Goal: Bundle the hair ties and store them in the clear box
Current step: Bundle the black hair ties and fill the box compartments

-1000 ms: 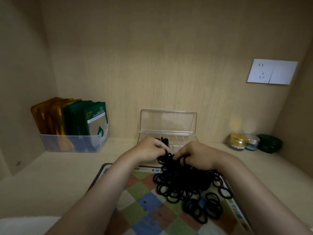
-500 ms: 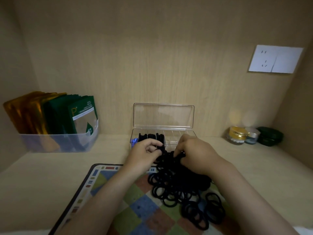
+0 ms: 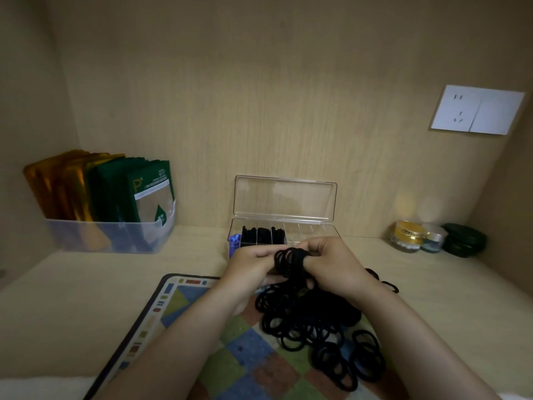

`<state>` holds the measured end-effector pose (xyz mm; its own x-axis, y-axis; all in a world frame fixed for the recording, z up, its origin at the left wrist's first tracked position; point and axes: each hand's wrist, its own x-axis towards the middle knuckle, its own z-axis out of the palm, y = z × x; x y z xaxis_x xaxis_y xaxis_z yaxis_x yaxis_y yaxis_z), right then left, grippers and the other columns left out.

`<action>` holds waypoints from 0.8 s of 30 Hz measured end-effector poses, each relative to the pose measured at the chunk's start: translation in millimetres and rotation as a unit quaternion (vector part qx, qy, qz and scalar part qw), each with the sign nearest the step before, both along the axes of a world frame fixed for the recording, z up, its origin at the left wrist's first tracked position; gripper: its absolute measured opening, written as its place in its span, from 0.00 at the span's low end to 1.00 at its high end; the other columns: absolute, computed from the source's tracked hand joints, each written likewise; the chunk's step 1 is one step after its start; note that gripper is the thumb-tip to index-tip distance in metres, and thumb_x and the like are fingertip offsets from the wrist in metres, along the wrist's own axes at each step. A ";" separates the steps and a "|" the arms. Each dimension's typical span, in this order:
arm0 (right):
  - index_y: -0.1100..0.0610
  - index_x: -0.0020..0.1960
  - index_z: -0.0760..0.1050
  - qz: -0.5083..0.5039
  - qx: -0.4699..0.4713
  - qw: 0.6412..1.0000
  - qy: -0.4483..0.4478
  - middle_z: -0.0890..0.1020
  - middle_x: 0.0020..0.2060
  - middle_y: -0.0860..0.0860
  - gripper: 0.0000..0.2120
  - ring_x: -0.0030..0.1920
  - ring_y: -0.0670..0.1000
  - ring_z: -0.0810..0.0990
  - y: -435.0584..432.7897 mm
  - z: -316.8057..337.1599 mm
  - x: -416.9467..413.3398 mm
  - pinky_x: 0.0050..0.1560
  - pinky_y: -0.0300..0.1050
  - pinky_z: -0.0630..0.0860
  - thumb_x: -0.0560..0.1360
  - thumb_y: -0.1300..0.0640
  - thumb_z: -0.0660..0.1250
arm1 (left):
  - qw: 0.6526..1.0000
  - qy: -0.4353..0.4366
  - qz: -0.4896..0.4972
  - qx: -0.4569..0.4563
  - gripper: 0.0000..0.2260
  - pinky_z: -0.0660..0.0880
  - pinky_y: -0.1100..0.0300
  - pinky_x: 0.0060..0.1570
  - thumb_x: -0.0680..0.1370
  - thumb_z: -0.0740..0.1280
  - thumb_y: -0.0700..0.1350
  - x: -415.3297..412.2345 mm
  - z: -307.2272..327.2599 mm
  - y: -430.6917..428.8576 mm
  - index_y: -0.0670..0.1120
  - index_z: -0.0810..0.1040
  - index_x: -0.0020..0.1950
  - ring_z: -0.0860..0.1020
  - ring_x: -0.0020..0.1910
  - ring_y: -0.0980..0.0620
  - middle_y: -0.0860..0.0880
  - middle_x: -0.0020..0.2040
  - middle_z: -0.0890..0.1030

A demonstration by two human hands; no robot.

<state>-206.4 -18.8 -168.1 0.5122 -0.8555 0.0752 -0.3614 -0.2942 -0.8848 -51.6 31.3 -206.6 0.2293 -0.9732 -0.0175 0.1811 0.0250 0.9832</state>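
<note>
I see both hands raised just above the patchwork mat [image 3: 184,298]. My left hand [image 3: 251,264] and right hand [image 3: 331,264] each have fingers curled onto one bunch of black hair ties [image 3: 290,259], gripping it between them. The loose pile of hair ties [image 3: 311,316] lies on the mat at 6 o'clock from the bunch. The clear box [image 3: 311,230] stands at 12 o'clock from my hands, lid [image 3: 284,197] upright, with black ties in its left compartments. At 9 o'clock a plastic bin [image 3: 115,236] holds gold sachets [image 3: 66,183] and green sachets [image 3: 150,194]; the front one shows a large "P", its small print unreadable. A wall socket [image 3: 477,111] sits at 2 o'clock.
</note>
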 end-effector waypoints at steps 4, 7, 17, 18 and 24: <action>0.56 0.40 0.82 -0.035 -0.019 0.999 0.007 0.78 0.22 0.55 0.08 0.22 0.50 0.74 -4.0 -6.9 2.5 0.29 0.41 0.72 0.75 0.63 0.67 | 0.996 0.081 -0.043 -0.002 0.11 0.81 0.51 0.55 0.81 0.65 0.42 1.2 0.8 0.8 0.39 0.83 0.58 0.84 0.55 0.44 0.40 0.54 0.85; 0.54 0.39 0.82 -0.056 -0.028 0.998 0.010 0.79 0.23 0.57 0.07 0.22 0.51 0.75 -8.7 -11.0 2.6 0.30 0.42 0.73 0.74 0.61 0.68 | 0.997 0.040 -0.058 -0.009 0.11 0.80 0.53 0.57 0.80 0.67 0.42 2.5 1.4 2.2 0.42 0.83 0.60 0.84 0.55 0.48 0.43 0.55 0.85; 0.55 0.42 0.83 -0.021 -0.015 0.998 -0.054 0.84 0.32 0.54 0.09 0.22 0.52 0.73 -9.0 -7.5 -1.3 0.27 0.40 0.70 0.79 0.59 0.67 | 1.000 0.005 0.025 0.003 0.10 0.82 0.60 0.49 0.79 0.69 0.38 5.9 0.3 1.7 0.44 0.83 0.59 0.85 0.50 0.53 0.48 0.54 0.85; 0.56 0.46 0.83 0.004 -0.001 0.998 -0.068 0.84 0.32 0.54 0.07 0.21 0.52 0.72 -7.4 -6.8 -0.2 0.26 0.40 0.69 0.79 0.60 0.67 | 1.000 0.002 0.028 0.002 0.10 0.82 0.60 0.49 0.79 0.68 0.38 4.7 1.1 2.0 0.44 0.83 0.59 0.85 0.51 0.53 0.47 0.54 0.85; 0.45 0.76 0.61 0.054 -0.031 0.998 -0.003 0.85 0.34 0.57 0.30 0.23 0.52 0.75 -1.2 -5.2 4.5 0.28 0.42 0.72 0.79 0.61 0.67 | 0.999 0.032 -0.037 -0.009 0.09 0.80 0.52 0.58 0.80 0.67 0.41 -2.5 4.9 4.3 0.45 0.83 0.59 0.85 0.49 0.47 0.43 0.55 0.85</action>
